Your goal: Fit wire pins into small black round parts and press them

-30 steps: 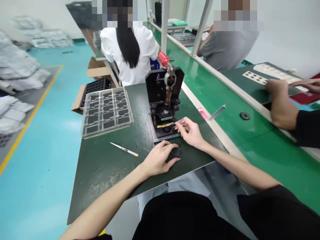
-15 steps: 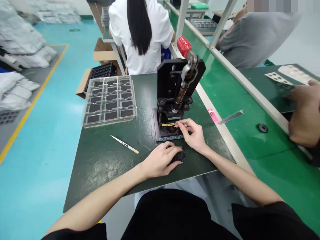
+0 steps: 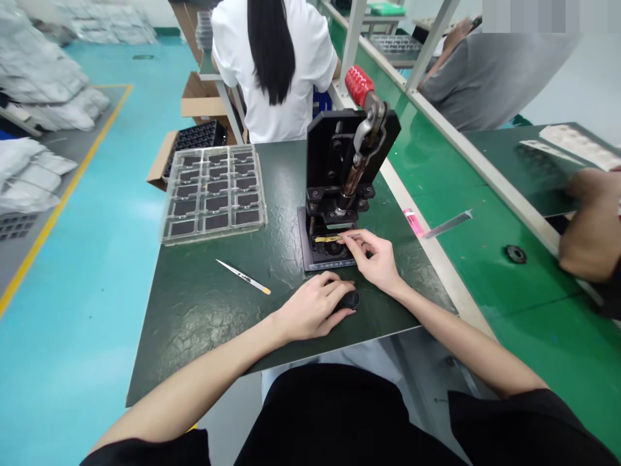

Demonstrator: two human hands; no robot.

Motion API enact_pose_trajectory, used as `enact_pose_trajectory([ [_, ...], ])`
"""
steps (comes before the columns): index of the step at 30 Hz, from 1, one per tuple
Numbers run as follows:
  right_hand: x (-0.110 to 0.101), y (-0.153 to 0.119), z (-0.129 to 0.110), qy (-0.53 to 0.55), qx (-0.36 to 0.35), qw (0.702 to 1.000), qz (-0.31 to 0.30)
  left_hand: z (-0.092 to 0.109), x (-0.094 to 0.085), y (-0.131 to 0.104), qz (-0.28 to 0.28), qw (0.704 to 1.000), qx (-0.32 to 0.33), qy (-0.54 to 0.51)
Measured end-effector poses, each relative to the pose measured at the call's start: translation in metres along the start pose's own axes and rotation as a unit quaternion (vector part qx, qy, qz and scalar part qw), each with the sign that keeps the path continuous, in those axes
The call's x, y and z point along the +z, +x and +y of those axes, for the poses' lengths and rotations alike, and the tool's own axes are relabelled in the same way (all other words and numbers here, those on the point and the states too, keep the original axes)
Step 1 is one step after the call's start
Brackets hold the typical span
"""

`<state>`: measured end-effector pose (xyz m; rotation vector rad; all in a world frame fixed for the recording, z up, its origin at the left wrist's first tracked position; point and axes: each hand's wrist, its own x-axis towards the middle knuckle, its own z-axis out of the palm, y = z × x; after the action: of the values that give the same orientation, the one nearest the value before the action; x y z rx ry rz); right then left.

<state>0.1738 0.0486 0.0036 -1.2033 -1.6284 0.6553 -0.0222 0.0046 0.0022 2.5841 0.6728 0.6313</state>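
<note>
My left hand [image 3: 315, 304] rests on the table, fingers curled around a small round black part [image 3: 349, 299]. My right hand [image 3: 373, 259] is at the base of a black hand press [image 3: 352, 162], thumb and fingertips pinched on a thin strip [image 3: 327, 239]. The strip is yellow on the left and greyish by the fingers; its exact kind is unclear. It lies across the press's black fixture [image 3: 334, 252], below the raised press head. The press's red-gripped lever [image 3: 359, 85] points up. Left of my left hand lies a pair of pointed tweezers [image 3: 243, 277] with a yellow end.
A clear compartment tray [image 3: 213, 194] with dark pieces sits on the table's left. Beyond the press sits a person in white [image 3: 276, 71]. A green bench with a black ring [image 3: 515, 254] runs along the right, where another person's hand [image 3: 589, 220] works.
My hands keep almost the same place and grip. The view has shifted slightly. At the right, the other person's hand has moved a little and a spotted sheet there has shifted.
</note>
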Motion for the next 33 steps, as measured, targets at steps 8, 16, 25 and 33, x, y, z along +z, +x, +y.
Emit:
enact_pose_trajectory([
  [8,-0.001,0.000,-0.003,-0.031,-0.016,0.999,-0.005,-0.001,0.000,0.000,-0.002,1.000,0.005,0.008],
  [16,0.003,0.003,0.001,-0.051,-0.042,0.998,0.008,-0.001,0.002,0.000,0.003,1.000,-0.001,0.009],
  [25,0.010,0.005,-0.001,-0.082,-0.062,0.995,0.020,-0.005,0.001,0.000,0.009,0.995,-0.073,-0.072],
  [33,-0.008,-0.039,-0.012,0.003,0.025,0.999,0.022,-0.009,0.002,0.000,0.045,0.988,-0.108,-0.105],
])
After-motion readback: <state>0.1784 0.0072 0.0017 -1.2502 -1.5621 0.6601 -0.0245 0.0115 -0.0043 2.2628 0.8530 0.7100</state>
